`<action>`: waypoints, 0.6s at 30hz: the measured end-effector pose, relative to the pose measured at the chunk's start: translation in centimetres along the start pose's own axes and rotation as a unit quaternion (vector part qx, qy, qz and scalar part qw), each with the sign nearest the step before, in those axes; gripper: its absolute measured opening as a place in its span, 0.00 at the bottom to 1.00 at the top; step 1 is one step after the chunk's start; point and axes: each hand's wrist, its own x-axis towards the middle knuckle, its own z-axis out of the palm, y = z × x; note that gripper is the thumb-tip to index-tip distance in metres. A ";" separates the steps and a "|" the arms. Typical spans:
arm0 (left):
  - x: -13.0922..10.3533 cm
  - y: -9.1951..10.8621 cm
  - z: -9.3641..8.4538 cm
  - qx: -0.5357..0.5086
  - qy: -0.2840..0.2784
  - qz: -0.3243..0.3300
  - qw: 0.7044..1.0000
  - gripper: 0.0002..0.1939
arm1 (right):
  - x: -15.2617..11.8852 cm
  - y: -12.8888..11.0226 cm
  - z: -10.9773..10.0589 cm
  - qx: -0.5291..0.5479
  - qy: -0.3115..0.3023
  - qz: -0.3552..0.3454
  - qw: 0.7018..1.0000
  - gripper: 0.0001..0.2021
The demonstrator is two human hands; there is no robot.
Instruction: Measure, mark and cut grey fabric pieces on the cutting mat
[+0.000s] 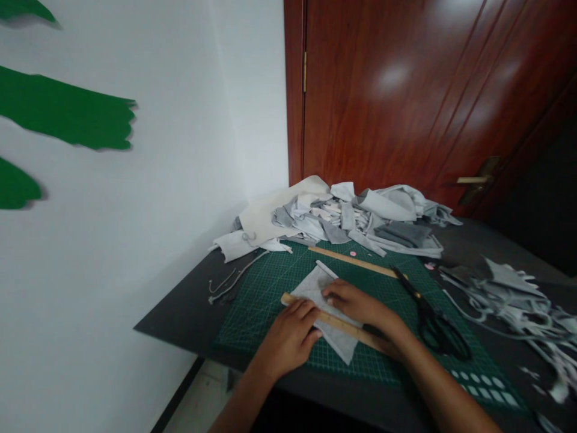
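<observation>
Several fingers of left hand (288,343) lie across pale, flat wooden ruler (340,325); hand half open, thumb near ruler's near edge. Right hand (354,300): fingers bent inward, touching light-grey, roughly rectangular cloth piece (340,343) on far side of ruler; cannot tell whether pinching. Cloth under ruler, set askew on near part of dark-green gridded cutting mat (252,313), slightly wrinkled, narrow raised strip along far edge.

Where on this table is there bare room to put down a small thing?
Bare: the green mat between grey cords and left hand; the table's left corner, between wall and mat. Crowded: the back, with its fabric pile; the right, with scissors and scraps.
</observation>
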 end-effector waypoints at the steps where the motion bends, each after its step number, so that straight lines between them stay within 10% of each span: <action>1: 0.1 0.0 0.0 0.000 0.007 -0.008 1.000 0.13 | -0.1 0.3 -0.2 -0.019 0.012 0.020 1.000 0.16; 7: 0.5 -0.4 0.5 0.058 0.041 -0.073 0.995 0.05 | -0.4 1.3 -0.5 -0.088 0.023 0.062 0.994 0.25; 12: 0.2 -0.2 0.1 0.027 0.000 0.007 1.000 0.15 | -0.1 0.9 0.1 -0.097 0.010 0.012 0.995 0.35; 18: 0.4 0.8 0.1 0.024 -0.021 0.007 0.999 0.03 | 0.1 -0.3 -1.4 -0.163 0.033 0.015 0.986 0.30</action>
